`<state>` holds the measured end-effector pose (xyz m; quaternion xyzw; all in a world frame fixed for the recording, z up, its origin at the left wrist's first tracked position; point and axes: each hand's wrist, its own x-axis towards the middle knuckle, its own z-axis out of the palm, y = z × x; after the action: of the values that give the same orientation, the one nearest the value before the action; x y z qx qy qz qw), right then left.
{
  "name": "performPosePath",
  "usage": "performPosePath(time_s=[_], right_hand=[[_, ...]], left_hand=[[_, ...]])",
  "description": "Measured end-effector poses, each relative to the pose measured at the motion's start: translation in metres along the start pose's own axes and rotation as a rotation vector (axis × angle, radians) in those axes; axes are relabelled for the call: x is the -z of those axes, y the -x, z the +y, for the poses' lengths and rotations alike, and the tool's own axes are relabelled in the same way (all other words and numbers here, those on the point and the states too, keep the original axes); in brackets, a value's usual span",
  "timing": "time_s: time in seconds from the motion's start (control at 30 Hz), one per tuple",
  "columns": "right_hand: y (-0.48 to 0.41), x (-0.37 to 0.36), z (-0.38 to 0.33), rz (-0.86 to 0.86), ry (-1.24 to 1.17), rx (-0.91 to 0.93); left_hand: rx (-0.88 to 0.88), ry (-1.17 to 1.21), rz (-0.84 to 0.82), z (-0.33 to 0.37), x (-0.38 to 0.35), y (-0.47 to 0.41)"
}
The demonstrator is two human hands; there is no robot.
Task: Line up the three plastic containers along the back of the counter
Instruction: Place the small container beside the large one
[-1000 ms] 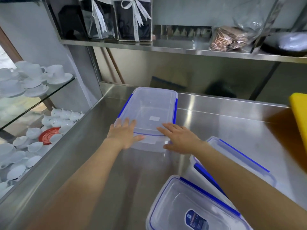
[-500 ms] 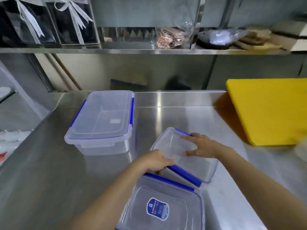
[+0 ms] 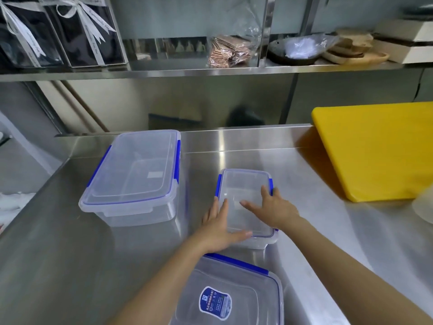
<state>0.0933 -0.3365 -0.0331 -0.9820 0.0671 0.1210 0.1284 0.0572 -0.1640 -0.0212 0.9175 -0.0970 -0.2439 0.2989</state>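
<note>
Three clear plastic containers with blue lid clips stand on the steel counter (image 3: 58, 242). The large container (image 3: 136, 177) sits at the back left, near the rear ledge. A smaller container (image 3: 243, 186) stands mid-counter, to its right and nearer to me. My left hand (image 3: 218, 228) grips its front left corner, thumb along the front edge. My right hand (image 3: 271, 207) lies flat on its lid with a finger at the right clip. A third container (image 3: 234, 294) with a blue label is closest to me, below my left wrist.
A yellow cutting board (image 3: 375, 148) lies at the back right of the counter. A steel shelf (image 3: 210, 72) above carries ribboned boxes (image 3: 70, 31), a bag of wafers (image 3: 229, 52) and wooden boards. A raised ledge (image 3: 246, 137) runs along the counter's back.
My hands left the large container at the back left and took hold of the smaller one. It has turned square and slid back, away from the labelled container. The view panned right.
</note>
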Motion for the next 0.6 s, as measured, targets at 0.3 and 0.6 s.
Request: performPosePath(time_s=[0.3,0.6], right_hand=[[0.033,0.001,0.037,0.007,0.18,0.68],[-0.011,0.005,0.037,0.005,0.046,0.756]], left_hand=[[-0.582,-0.458,0.334,-0.021,0.006,-0.005],[-0.484,-0.408,0.371,-0.026,0.009,-0.04]])
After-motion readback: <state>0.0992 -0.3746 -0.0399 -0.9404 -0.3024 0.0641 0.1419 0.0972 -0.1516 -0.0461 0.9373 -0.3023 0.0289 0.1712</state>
